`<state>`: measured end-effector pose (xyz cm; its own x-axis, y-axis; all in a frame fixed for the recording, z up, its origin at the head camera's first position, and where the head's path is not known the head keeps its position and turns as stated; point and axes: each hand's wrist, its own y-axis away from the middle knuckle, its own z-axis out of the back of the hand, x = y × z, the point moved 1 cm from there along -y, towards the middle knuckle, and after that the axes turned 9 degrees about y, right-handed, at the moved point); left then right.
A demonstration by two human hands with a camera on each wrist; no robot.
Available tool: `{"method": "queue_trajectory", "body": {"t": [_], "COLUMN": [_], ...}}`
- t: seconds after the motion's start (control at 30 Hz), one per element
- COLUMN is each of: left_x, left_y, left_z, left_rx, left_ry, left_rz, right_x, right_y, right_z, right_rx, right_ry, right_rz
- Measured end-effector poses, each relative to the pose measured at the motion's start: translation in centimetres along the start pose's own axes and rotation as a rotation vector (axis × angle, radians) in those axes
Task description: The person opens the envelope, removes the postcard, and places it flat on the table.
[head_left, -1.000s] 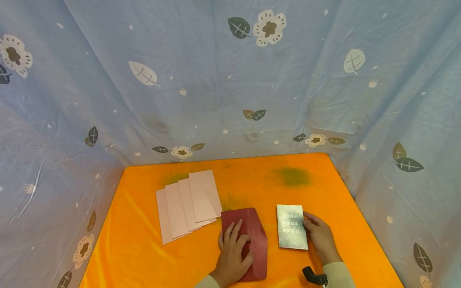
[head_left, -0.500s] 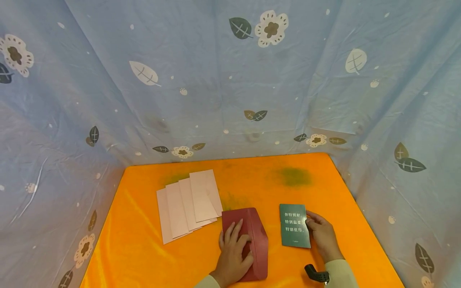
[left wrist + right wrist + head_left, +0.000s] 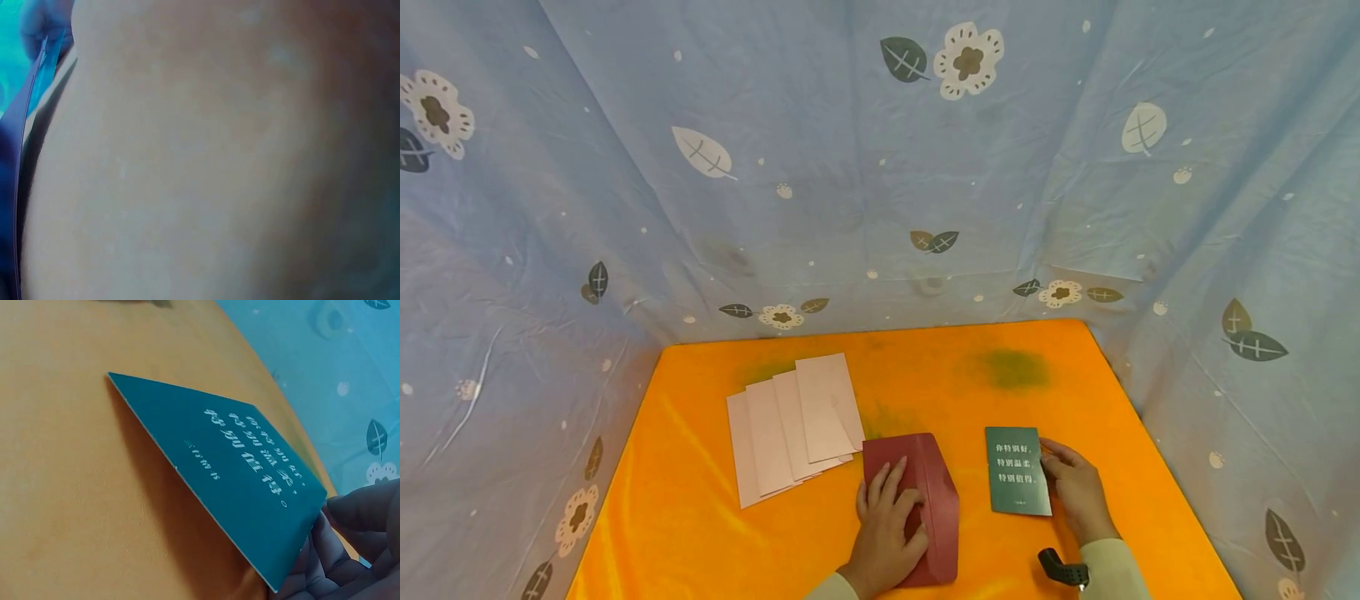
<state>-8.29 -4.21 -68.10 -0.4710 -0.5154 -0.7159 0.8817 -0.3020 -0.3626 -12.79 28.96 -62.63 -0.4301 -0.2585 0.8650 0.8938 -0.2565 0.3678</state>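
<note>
My left hand (image 3: pixel 886 525) rests on a dark red envelope (image 3: pixel 938 533), its fingers spread across the paper and its thumb near the open side. The envelope's flap (image 3: pixel 942 492) lies unfolded to the right. In the left wrist view, skin fills most of the picture, and a strip of the envelope (image 3: pixel 9 162) shows at the left edge. To the right, my right hand (image 3: pixel 1075 492) pinches a green card (image 3: pixel 1017 471) by its right edge. White printed characters face up on the card (image 3: pixel 212 456), which is tilted above the cloth in the right wrist view.
Several pale pink envelopes (image 3: pixel 775 442) lie fanned out, overlapping, to the left of the red one. An orange cloth (image 3: pixel 925 375) covers the table. Blue patterned curtains (image 3: pixel 850 167) enclose the back and sides. A black wrist-camera mount (image 3: pixel 1060 571) juts from the right wrist.
The card in my right hand has moved slightly right and tilted, so its glare is gone and the green face shows. My left hand and the red envelope have stayed put.
</note>
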Motion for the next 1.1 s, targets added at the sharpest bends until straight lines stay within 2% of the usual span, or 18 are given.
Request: {"method": "queue_trajectory", "body": {"t": [0.33,0.47,0.6,0.73,0.83,0.93,1.1], "left_x": [0.1,0.0,-0.1,-0.2,-0.2,-0.2,-0.1], "left_y": [0.0,0.0,0.0,0.0,0.0,0.0,0.0], "left_z": [0.1,0.1,0.0,0.0,0.0,0.0,0.1], "left_rx": [0.004,0.007,0.01,0.009,0.007,0.008,0.011], "left_ry": [-0.002,-0.005,-0.006,-0.006,-0.008,-0.009,-0.004], "left_rz": [0.008,0.01,0.013,0.009,0.005,0.007,0.012], "right_x": [0.2,0.1,0.0,0.2,0.6,1.0,1.0], "right_y": [0.2,0.3,0.5,1.1,1.5,2.1,3.1], "right_z": [0.0,-0.2,-0.6,-1.3,-2.2,-3.4,-6.1], "right_rx": [-0.071,-0.117,-0.199,-0.286,-0.316,-0.301,-0.221], "right_ry": [0.0,0.047,0.139,0.22,0.261,0.303,0.419], "right_rz": [-0.014,0.005,0.06,0.14,0.215,0.324,0.584]}}
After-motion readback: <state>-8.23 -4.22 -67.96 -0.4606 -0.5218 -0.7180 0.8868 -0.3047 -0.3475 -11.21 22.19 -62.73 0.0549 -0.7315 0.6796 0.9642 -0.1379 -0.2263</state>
